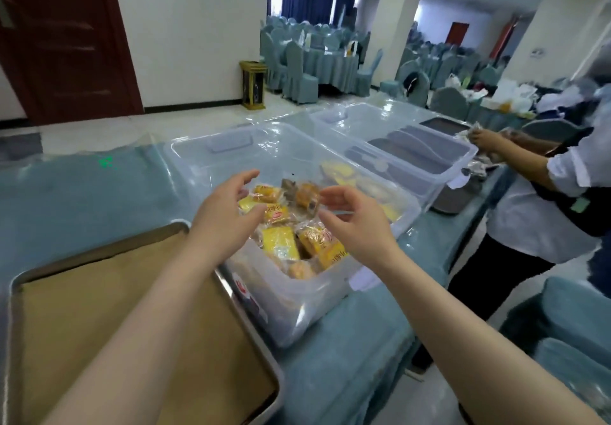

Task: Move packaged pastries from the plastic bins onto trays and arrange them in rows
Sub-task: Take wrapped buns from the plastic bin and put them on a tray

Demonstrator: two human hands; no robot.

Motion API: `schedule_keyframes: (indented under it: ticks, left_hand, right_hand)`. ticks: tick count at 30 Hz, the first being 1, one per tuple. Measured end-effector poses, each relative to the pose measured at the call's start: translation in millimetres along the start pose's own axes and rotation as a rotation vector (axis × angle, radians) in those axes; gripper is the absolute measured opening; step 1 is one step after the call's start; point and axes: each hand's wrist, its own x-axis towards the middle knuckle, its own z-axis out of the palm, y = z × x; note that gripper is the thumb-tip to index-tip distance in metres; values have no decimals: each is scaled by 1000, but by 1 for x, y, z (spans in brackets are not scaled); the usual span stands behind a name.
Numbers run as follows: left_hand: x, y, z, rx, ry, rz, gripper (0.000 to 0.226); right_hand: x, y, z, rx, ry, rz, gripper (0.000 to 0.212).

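A clear plastic bin (pixel 198 160) stands on the blue-covered table and holds several packaged pastries (pixel 281 243) in yellow and clear wrappers. Both my hands hover over the pile. My left hand (pixel 228 216) has its fingers spread loosely and holds nothing. My right hand (pixel 353 219) faces it across the pastries, fingers relaxed and curved, also holding nothing. A metal tray (pixel 99 309) lined with brown paper lies at the near left, touching the bin's near corner, with no pastries on it.
A second clear bin (pixel 410 153) with dark trays inside stands behind to the right. A person in a white shirt (pixel 542 206) stands at the right table edge, handling wrapped items. Blue chairs (pixel 568 315) sit near right.
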Motion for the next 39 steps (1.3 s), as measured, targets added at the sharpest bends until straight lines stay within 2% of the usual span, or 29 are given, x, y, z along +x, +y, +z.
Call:
schedule_keyframes:
  ticks: [4,9,13,17,19,21,23,25,27,29,33,37,39]
  left_hand:
    - [39,-22,10,145,-33,-12,55]
    - [76,-41,8,492,-222,-62,65]
    - [84,-42,9,580,-135,-166,63]
    - [81,-37,13,674,-153,-203,60]
    - [83,-35,13,713,-176,-227,59]
    - [84,-35,14,751,-196,-249,59]
    - [85,-36,15,768,-204,-259,59]
    - [86,-37,16,782,-216,-264,62]
    - [88,-36,14,815,-239,-270,67]
    - [89,-34,13,869,-282,-288,71]
    - [97,-31,22,1013,-439,-322,79]
    - [111,-28,50,964,-847,-618,113]
    - [103,-26,82,1028,-1087,-645,105]
  right_hand:
    - [45,26,3,-110,-95,20,27]
    - [108,56,15,-394,-388,-2,40]
    - [168,77,46,-659,-526,-99,36]
    - [202,105,79,-943,-613,-120,43]
    - [208,118,96,-947,-613,-43,46]
    - [211,126,113,-829,-618,19,45]
    - [212,132,125,-758,-627,-75,50]
    - [211,136,133,-732,-642,-199,70]
    - [208,139,142,-683,-759,-202,99]
    - [209,144,149,-715,-881,-230,112]
    - [221,146,148,-807,-990,-277,101]
    - [228,137,129,-850,-948,-421,58]
    - [232,138,114,-853,-944,-402,49]
